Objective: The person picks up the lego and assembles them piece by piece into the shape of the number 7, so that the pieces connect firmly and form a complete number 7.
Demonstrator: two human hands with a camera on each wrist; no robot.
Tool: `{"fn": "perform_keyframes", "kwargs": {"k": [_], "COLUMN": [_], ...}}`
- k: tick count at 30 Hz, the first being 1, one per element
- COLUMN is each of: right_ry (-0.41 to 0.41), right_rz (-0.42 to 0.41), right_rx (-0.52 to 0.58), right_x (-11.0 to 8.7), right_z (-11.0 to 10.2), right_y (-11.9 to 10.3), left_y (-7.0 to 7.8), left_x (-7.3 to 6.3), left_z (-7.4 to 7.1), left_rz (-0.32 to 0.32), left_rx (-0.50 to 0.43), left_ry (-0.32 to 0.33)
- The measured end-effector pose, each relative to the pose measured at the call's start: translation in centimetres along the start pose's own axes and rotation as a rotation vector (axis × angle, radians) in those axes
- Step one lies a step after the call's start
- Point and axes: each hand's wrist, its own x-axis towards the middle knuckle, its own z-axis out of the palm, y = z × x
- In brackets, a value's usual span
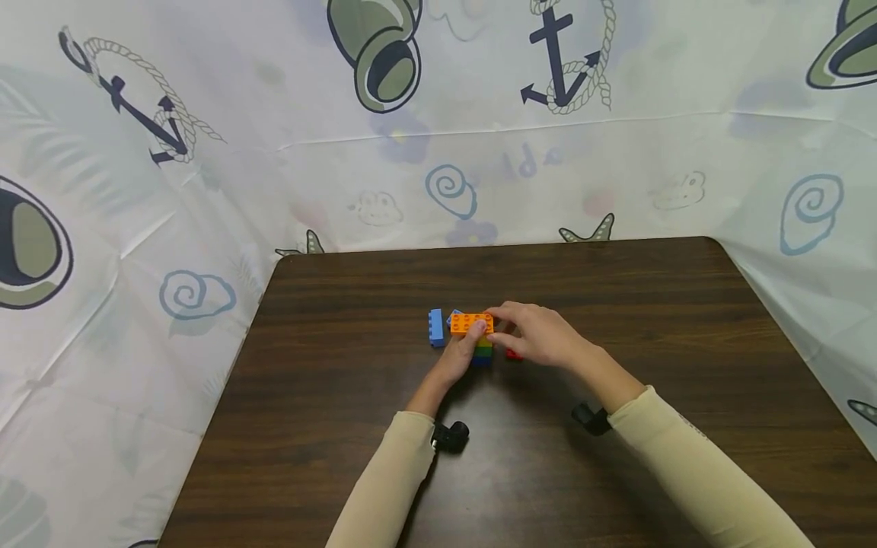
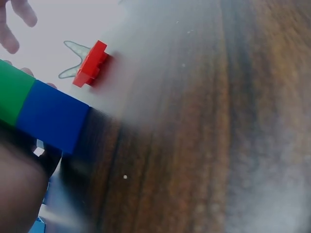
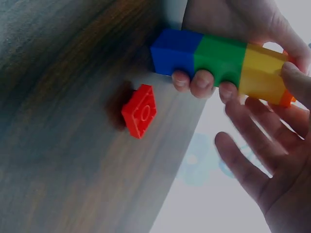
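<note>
A: left hand (image 1: 457,358) has its fingers curled round the blue-green-yellow brick stack (image 3: 221,57), right hand (image 1: 541,335) pinching the orange brick (image 1: 463,320) on top. Risky?

B: kinda. Uneven pressing could seat orange crooked or pop the stack apart, maybe knocking the nearby red brick (image 3: 141,112).

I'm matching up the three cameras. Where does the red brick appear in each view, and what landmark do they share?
Head: red brick, below and right of centre, mostly hidden, just right of the green brick.
Left wrist: red brick, upper left.
Right wrist: red brick, just left of centre.
Shared landmark: the green brick.
</note>
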Motion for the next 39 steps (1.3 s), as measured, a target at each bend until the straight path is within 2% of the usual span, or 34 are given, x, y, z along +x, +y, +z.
{"fn": "perform_keyframes", "kwargs": {"k": [3, 6, 10, 13, 17, 20, 24, 27, 33, 37, 39], "right_ry": [-0.021, -0.050, -0.108, -0.142, -0.155, -0.135, -0.099, -0.081, -0.044, 0.018, 0.063], "right_rz": [0.016, 0.041, 0.068, 0.075, 0.068, 0.047, 0.009, -0.004, 0.055, 0.071, 0.069], "right_rx": [0.023, 0.017, -0.089, -0.159, -0.198, -0.233, -0.251, -0.235, -0.119, 0.006, 0.072], "right_x": [-0.3, -0.7, -1.2, -1.5, -1.9, -2.0, -2.0, -1.9, -1.7, -1.7, -1.6], "right_z": [0.4, 0.8, 1.6, 2.6, 3.7, 4.1, 4.3, 4.2, 3.5, 2.5, 1.9], "right_y": [0.6, 1.4, 2.7, 3.6, 4.4, 4.6, 4.7, 4.9, 4.7, 4.2, 3.8], "left_y": [-0.5, -1.8, -3.6, -4.1, -4.3, -4.3, -2.5, -1.3, -1.4, -1.5, -1.4], "left_x": [0.2, 0.9, 1.8, 1.9, 1.8, 1.7, 1.0, 0.5, 0.5, 0.3, 0.1], "left_z": [0.0, 0.1, 0.2, 0.4, 0.4, 0.4, 0.0, -0.3, -0.8, -1.2, -1.2], "left_rz": [0.024, 0.068, 0.122, 0.139, 0.142, 0.119, 0.077, 0.079, 0.094, 0.085, 0.066], "left_rx": [-0.036, -0.088, -0.144, -0.150, -0.128, -0.108, -0.117, -0.142, -0.160, -0.130, -0.093], "left_ry": [-0.015, -0.045, -0.076, -0.064, -0.047, -0.042, -0.073, -0.114, -0.158, -0.149, -0.119]}}
